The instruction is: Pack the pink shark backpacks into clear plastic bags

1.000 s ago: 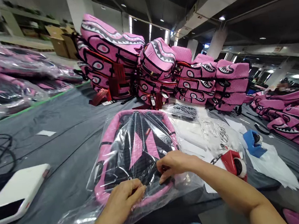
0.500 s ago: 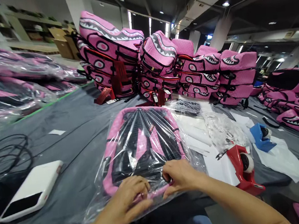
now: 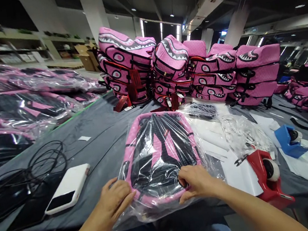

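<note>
A pink and black backpack (image 3: 162,148) lies flat on the dark grey table, its straps facing up, inside a clear plastic bag (image 3: 146,212). At the bag's near left corner is my left hand (image 3: 117,196), its fingers pressed together on the plastic. My right hand (image 3: 195,181) grips the near right edge of the wrapped backpack, with fingers curled and the thumb below. Loose plastic hangs over the table's front edge between and below my hands.
Stacked pink backpacks (image 3: 172,59) stand behind. Wrapped ones (image 3: 29,104) are piled at left. A white power bank (image 3: 69,187) and black cables (image 3: 47,158) lie left; a red tape dispenser (image 3: 265,176), a blue one (image 3: 288,140), snips (image 3: 240,160) and papers (image 3: 240,174) lie right.
My left hand has moved left from the near middle edge to the near left corner. My right hand keeps its place on the edge. The camera view has turned left.
</note>
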Action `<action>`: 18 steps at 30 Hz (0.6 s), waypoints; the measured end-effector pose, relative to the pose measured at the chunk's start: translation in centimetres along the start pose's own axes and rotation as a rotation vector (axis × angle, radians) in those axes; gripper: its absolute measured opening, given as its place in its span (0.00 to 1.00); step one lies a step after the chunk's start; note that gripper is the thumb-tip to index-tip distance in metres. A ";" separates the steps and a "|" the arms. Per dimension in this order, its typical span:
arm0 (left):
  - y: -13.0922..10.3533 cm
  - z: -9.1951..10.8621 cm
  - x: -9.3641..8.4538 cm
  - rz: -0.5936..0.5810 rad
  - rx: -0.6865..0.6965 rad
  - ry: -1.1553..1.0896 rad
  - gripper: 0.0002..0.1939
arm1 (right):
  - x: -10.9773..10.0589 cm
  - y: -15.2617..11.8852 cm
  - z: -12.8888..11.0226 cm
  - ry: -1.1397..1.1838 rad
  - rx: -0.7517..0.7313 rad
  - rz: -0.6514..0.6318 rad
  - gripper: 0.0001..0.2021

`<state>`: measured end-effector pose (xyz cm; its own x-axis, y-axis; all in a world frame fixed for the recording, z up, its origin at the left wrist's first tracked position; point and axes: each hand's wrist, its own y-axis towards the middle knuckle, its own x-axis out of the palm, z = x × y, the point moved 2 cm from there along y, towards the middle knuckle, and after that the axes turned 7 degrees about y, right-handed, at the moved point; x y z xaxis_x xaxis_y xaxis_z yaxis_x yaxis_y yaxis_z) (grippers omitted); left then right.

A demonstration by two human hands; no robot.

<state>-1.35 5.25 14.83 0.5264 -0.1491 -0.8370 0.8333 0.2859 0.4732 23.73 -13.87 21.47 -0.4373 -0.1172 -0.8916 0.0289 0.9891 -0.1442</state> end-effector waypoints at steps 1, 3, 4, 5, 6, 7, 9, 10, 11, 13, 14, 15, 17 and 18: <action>0.5 0.4 0.0 -0.017 -0.007 -0.027 0.19 | 0.1 -0.1 -0.1 0.002 -0.012 0.029 0.24; 1.4 1.2 -0.2 -0.081 -0.022 -0.080 0.21 | 0.2 -1.0 -0.5 0.030 -0.078 0.130 0.22; 1.8 1.5 -0.3 -0.113 -0.038 -0.107 0.21 | 0.2 -1.9 -0.7 0.069 -0.124 0.204 0.20; 2.1 1.8 -0.4 -0.135 -0.052 -0.135 0.21 | 0.3 -3.1 -0.8 0.123 -0.162 0.297 0.16; 2.3 1.9 -0.5 -0.145 -0.069 -0.163 0.21 | 0.3 -4.8 -0.7 0.183 -0.176 0.412 0.12; 2.4 2.0 -0.6 -0.147 -0.085 -0.187 0.21 | 0.3 -7.0 -0.2 0.234 -0.155 0.556 0.10; 2.4 1.9 -0.7 -0.150 -0.107 -0.221 0.21 | 0.1 -12.4 1.9 0.256 0.045 0.890 0.12; 2.3 1.9 -0.7 -0.149 -0.113 -0.236 0.21 | -0.1 -15.7 3.4 0.206 0.199 1.078 0.14; 2.2 1.9 -0.7 -0.145 -0.120 -0.252 0.22 | -0.3 -18.8 5.2 0.140 0.392 1.181 0.16; 2.0 1.9 -0.8 -0.134 -0.132 -0.300 0.22 | -0.6 -24.7 9.1 0.032 0.810 1.244 0.23; 1.9 2.0 -0.9 -0.127 -0.140 -0.326 0.22 | -0.7 -27.1 11.0 0.004 0.961 1.214 0.25; 1.8 2.1 -1.0 -0.118 -0.150 -0.346 0.22 | -0.7 -28.9 12.7 0.037 1.051 1.169 0.27; 1.8 2.4 -1.1 -0.083 -0.160 -0.362 0.22 | -0.3 -31.1 15.5 0.202 1.136 1.072 0.27; 1.7 2.6 -1.2 -0.059 -0.156 -0.359 0.21 | 0.1 -31.5 16.5 0.279 1.141 1.039 0.26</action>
<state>-0.08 3.51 17.36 0.5273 -0.4830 -0.6991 0.8426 0.4032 0.3570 37.60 -46.53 18.85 0.0626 0.6940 -0.7173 0.9939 0.0217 0.1077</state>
